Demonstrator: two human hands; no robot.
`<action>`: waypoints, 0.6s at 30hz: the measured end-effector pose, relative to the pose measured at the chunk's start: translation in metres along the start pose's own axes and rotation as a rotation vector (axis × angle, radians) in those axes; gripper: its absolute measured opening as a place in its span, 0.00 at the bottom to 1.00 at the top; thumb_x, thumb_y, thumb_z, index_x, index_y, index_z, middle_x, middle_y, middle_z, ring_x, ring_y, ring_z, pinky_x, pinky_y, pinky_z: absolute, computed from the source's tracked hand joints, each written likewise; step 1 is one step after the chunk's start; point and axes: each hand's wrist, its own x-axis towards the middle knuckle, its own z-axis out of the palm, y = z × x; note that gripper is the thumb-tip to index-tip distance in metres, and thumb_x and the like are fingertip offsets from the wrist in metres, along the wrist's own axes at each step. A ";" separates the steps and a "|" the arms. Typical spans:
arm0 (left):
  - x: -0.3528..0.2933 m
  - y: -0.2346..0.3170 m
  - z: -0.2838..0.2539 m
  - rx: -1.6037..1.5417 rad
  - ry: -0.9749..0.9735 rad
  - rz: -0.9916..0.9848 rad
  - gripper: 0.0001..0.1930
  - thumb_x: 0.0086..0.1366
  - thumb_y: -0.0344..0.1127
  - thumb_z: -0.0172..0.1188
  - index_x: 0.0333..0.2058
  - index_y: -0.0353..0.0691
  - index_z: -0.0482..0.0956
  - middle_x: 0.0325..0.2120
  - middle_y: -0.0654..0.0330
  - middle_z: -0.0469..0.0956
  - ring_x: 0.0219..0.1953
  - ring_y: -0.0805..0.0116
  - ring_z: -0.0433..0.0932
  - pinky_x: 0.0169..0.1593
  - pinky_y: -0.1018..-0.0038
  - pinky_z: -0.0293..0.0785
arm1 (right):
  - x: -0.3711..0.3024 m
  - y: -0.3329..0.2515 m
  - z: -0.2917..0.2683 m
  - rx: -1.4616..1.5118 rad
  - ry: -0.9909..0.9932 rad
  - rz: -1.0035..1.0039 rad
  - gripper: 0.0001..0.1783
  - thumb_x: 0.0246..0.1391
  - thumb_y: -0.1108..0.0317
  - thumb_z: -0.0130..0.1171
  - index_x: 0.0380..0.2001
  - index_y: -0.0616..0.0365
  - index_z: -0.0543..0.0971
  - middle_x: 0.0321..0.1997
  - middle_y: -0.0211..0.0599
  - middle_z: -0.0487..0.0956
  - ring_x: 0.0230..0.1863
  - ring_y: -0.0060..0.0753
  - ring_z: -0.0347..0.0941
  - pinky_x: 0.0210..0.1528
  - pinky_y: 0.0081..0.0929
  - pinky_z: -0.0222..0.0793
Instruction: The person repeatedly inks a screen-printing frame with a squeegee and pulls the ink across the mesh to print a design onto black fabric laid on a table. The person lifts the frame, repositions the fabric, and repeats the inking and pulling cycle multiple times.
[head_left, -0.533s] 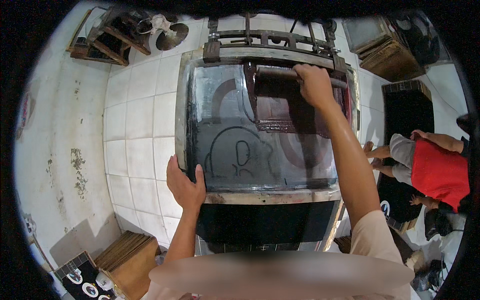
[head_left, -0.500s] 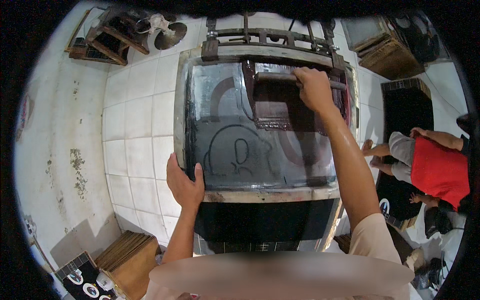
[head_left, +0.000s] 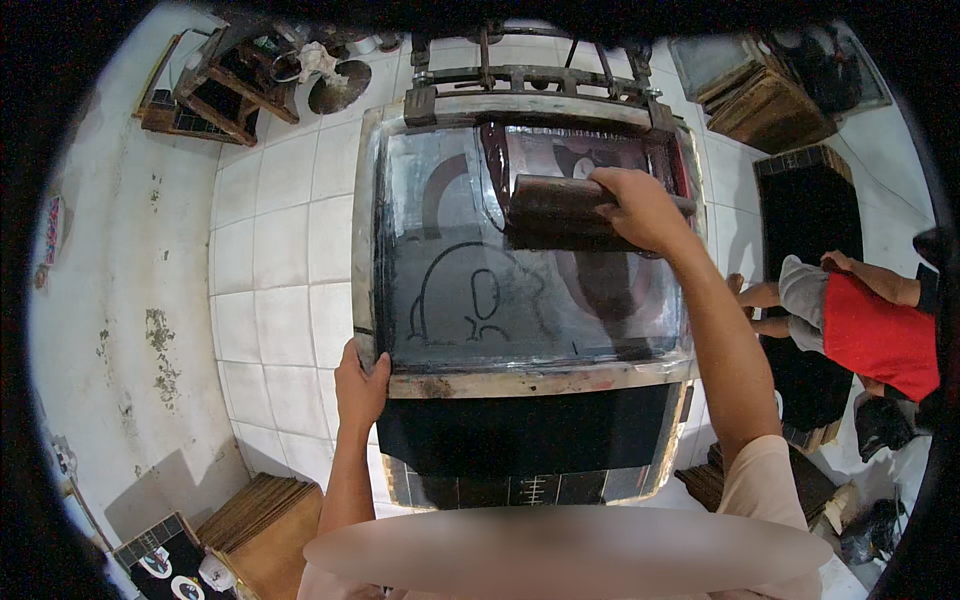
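Observation:
A printing screen (head_left: pixel 450 300) in a pale, worn frame lies before me, with faint curved outlines on its grey mesh. My right hand (head_left: pixel 645 212) grips a wide squeegee (head_left: pixel 560 205) over the screen's far right part, its blade tilted down. Dark reddish-brown ink (head_left: pixel 494 165) streaks the mesh beside and beyond the squeegee. At the frame's near left corner my left hand (head_left: pixel 360 388) is closed round the edge, thumb on the inner side. Black material (head_left: pixel 500 430) shows under the frame's near edge, on a board (head_left: pixel 570 489) with pale markings.
Metal hinge clamps (head_left: pixel 540 78) hold the frame's far side. To the right, a person in red (head_left: pixel 880 330) is beside a long black-topped stack (head_left: pixel 810 220). Stacked boards (head_left: pixel 260 510) stand at near left; a wooden stool (head_left: pixel 230 85) and fan (head_left: pixel 340 88) are at far left.
My right hand has drawn the squeegee nearer and tilted it so its broad face shows. My left hand has slid nearer, to the frame's corner. The person in red has shifted slightly.

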 end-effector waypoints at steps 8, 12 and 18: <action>-0.005 0.010 -0.009 -0.029 -0.016 -0.020 0.15 0.64 0.32 0.64 0.47 0.31 0.77 0.37 0.44 0.84 0.39 0.53 0.84 0.46 0.63 0.77 | 0.034 0.021 0.006 -0.142 -0.105 0.035 0.21 0.47 0.73 0.69 0.48 0.56 0.80 0.45 0.53 0.83 0.51 0.60 0.78 0.53 0.52 0.73; -0.005 0.014 -0.012 -0.110 -0.022 -0.045 0.16 0.64 0.32 0.65 0.48 0.30 0.78 0.36 0.48 0.85 0.39 0.60 0.83 0.46 0.66 0.77 | 0.150 0.098 -0.003 -0.175 -0.147 0.004 0.29 0.46 0.72 0.69 0.56 0.53 0.78 0.50 0.51 0.82 0.57 0.59 0.77 0.59 0.49 0.73; -0.002 0.022 -0.027 -0.120 -0.089 -0.015 0.15 0.65 0.34 0.67 0.46 0.30 0.80 0.35 0.54 0.84 0.38 0.65 0.81 0.45 0.70 0.76 | 0.112 0.072 0.017 -0.232 0.370 -0.062 0.42 0.47 0.77 0.69 0.68 0.48 0.71 0.61 0.48 0.77 0.64 0.58 0.71 0.64 0.44 0.70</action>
